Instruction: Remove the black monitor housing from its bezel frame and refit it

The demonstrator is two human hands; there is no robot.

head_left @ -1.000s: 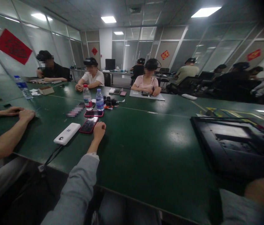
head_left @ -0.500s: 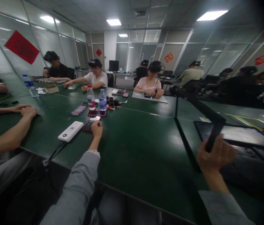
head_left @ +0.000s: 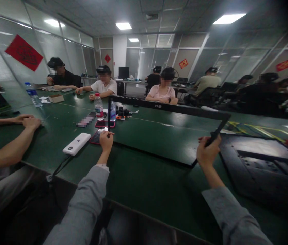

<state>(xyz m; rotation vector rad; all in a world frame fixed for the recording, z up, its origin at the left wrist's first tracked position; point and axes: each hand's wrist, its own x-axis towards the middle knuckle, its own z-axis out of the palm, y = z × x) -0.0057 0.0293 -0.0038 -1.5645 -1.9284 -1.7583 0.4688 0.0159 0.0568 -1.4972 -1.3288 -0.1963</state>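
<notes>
A thin black monitor bezel (head_left: 169, 108) with a small upside-down logo stands tilted over the green table, my hands on its two short sides. My left hand (head_left: 106, 140) is closed in a pinch on the lower left side. On the right side, the fingers of my right hand (head_left: 208, 151) wrap round the bezel. Through its opening the bare tabletop shows. Beside my right hand lies a black monitor panel (head_left: 238, 160), its far right part lost in shadow. A phone (head_left: 96, 137) lies just behind my left hand, partly covered by it.
A white power bank (head_left: 77, 143) with a cable lies left of my left arm. Two bottles stand behind, one a red-capped bottle (head_left: 98, 108). A co-worker's forearms (head_left: 13, 143) rest on the table (head_left: 139, 183) at left. Yellow strips (head_left: 251, 131) lie beyond the panel.
The bezel has swung left from over the panel to in front of me. My right hand moved left with it; my left hand, formerly apart from it, now pinches its left side.
</notes>
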